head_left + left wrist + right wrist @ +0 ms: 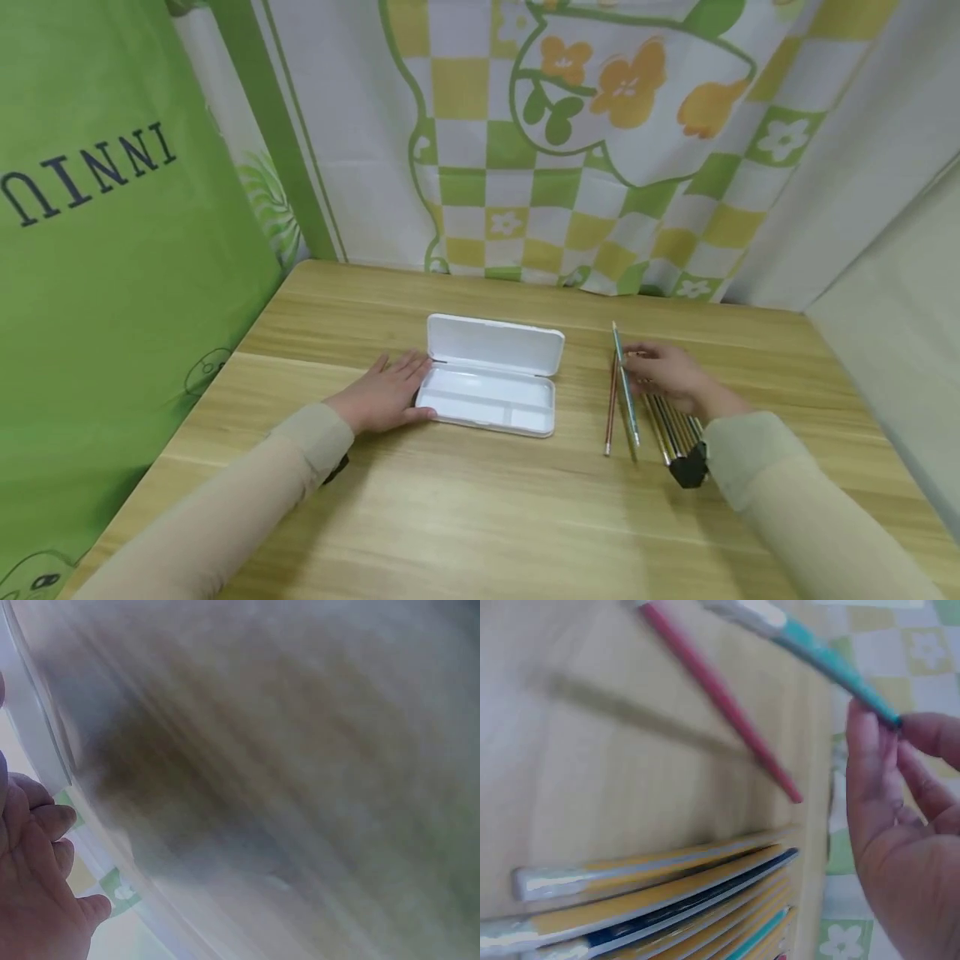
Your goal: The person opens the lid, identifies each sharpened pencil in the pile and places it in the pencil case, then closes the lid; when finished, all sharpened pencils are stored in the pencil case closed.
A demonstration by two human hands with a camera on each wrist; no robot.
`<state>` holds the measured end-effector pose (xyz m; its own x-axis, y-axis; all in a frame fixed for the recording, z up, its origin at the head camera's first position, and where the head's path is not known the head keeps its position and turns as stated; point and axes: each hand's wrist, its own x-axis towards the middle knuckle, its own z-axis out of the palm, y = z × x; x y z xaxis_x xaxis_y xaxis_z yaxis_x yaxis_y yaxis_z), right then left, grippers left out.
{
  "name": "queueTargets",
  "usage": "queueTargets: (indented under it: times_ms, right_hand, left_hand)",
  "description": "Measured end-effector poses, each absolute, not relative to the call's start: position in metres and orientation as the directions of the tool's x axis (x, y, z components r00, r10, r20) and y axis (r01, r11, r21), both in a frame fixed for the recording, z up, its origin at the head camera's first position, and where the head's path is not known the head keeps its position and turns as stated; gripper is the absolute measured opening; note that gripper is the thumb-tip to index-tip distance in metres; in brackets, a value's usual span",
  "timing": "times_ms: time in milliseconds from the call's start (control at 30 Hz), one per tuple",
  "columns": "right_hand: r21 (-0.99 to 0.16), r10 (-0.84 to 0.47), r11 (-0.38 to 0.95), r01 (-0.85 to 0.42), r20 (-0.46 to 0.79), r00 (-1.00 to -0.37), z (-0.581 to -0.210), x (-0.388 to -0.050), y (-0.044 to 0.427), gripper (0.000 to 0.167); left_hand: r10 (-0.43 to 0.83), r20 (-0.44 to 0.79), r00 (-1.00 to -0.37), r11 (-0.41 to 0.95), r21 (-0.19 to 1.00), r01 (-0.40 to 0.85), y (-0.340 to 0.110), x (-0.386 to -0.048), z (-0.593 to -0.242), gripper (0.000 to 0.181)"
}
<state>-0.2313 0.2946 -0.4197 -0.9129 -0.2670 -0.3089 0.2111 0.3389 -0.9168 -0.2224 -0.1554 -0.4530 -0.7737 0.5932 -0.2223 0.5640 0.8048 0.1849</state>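
Note:
My right hand (670, 375) pinches a teal pencil (628, 404) between thumb and fingers, lifted off the table with its shadow below. In the right wrist view the teal pencil (829, 664) slants up from the fingertips. A red pencil (611, 412) lies beside it on the table. Under the right hand is a row of several pencils (660, 904), mostly yellow, one dark blue. A white pencil case (480, 412) stands with its lid (495, 343) raised and its compartments bare. My left hand (385, 394) lies with extended fingers against the case's left side.
The wooden table (465, 517) carries the case in the middle and pencils on the right. A patterned curtain (555, 200) hangs behind the far edge. Green cloth (112, 275) hangs at left, and a pale wall (900, 267) borders the right.

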Motion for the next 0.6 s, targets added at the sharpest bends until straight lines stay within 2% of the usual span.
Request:
queueTargets:
  times_ms: [167, 367, 467, 600]
  right_hand:
    - [-0.962, -0.332, 0.165, 0.216, -0.261, -0.906, -0.405, -0.233, 0.285, 0.057]
    - [-0.977, -0.401, 0.001, 0.212, -0.194, -0.895, -0.385, -0.235, 0.256, 0.023]
    - [-0.980, -0.431, 0.024, 0.196, -0.188, -0.883, -0.381, -0.239, 0.239, 0.024]
    - [-0.981, -0.475, 0.112, 0.157, -0.191, -0.859, -0.382, -0.247, 0.214, 0.038]
  left_hand:
    - [0.598, -0.217, -0.772, 0.801, 0.191, 0.567, -0.155, -0.223, -0.454, 0.090]
    - [0.603, -0.195, -0.774, 0.797, 0.180, 0.576, -0.154, -0.225, -0.453, 0.090]
    - [0.600, -0.198, -0.775, 0.800, 0.173, 0.575, -0.155, -0.225, -0.454, 0.090]
    - [0.598, -0.202, -0.775, 0.801, 0.172, 0.574, -0.155, -0.223, -0.456, 0.089]
